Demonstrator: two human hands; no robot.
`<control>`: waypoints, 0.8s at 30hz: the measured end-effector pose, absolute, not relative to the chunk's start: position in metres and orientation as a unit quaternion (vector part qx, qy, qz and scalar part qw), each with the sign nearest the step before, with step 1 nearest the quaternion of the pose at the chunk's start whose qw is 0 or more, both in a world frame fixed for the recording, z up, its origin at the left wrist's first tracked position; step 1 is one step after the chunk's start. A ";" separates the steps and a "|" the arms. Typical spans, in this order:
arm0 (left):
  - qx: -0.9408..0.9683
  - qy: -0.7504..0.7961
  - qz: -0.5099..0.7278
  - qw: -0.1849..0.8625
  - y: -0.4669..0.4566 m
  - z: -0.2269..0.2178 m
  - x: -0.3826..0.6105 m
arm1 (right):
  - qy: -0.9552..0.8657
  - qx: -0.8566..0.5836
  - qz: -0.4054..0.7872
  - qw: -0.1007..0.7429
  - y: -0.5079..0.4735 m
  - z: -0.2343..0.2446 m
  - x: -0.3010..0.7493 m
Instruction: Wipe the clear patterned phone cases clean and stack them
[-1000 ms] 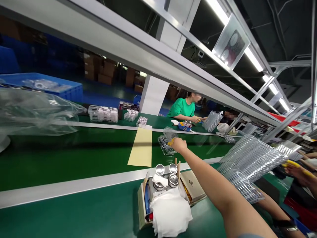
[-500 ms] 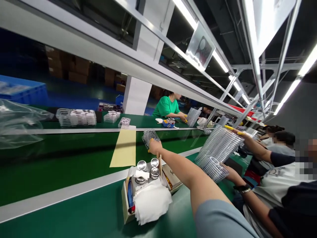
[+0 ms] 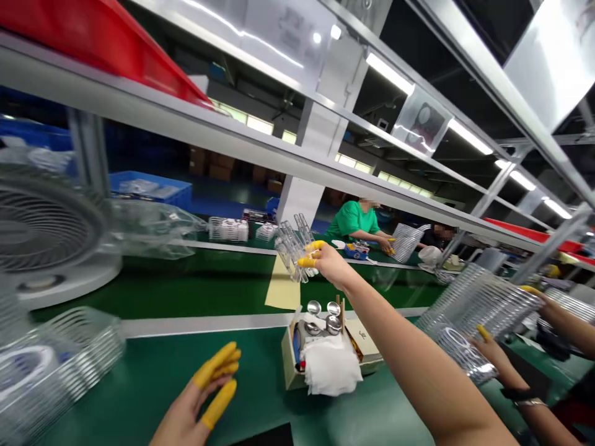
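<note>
Plastic trays [image 3: 286, 248]: up in the air above the green belt [image 3: 186, 285], where half a second ago we had them low over it, just right of the cream sheet [image 3: 281, 292]; from our view they now overlap that sheet's far end.
Trays' look: clear and glossy, with ribbed, rod-like edges catching the light; they stand steeply, leaning a little, and we cannot tell how many there are.
Right grip [image 3: 332, 265]: thumb and fingers pinched on the trays' near right edge, arm stretched forward.
Left grip [image 3: 193, 399]: newly in view, low over the table [image 3: 251, 378]; fingers loosely curled, thumb apart, nothing between them.
Finger cots [image 3: 220, 402]: yellow, on the fingertips and thumb of the left; we see yellow ones on the right too.
Our view: swung left, so the fan [image 3: 46, 226] and a stack of clear trays [image 3: 88, 347] with a white roll [image 3: 28, 371] by it now show at the left.
Supply box [image 3: 289, 362]: on the table between our two arms, with white wipes [image 3: 332, 365] spilling over its front and lidded metal pots [image 3: 333, 323] behind them.
Co-worker's hand [image 3: 493, 353]: at our right, against a tall ribbed stack [image 3: 483, 300].
</note>
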State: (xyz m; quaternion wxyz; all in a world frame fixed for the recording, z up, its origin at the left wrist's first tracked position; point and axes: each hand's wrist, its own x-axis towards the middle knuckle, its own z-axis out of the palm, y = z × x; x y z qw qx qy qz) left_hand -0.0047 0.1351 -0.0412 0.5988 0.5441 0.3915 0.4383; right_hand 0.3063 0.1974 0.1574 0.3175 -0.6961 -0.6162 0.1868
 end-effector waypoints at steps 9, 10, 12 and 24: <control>0.480 0.311 0.428 0.700 0.151 0.006 -0.003 | -0.681 -0.703 0.135 0.156 0.091 0.058 0.137; 0.492 0.313 0.410 0.701 0.150 0.003 0.001 | -0.683 -0.704 0.128 0.144 0.086 0.051 0.131; 0.522 0.328 0.381 0.689 0.148 -0.005 0.008 | -0.689 -0.704 0.114 0.131 0.082 0.044 0.127; 0.560 0.557 0.559 0.251 0.067 0.004 -0.157 | -0.675 -0.575 0.287 0.362 0.055 0.039 0.106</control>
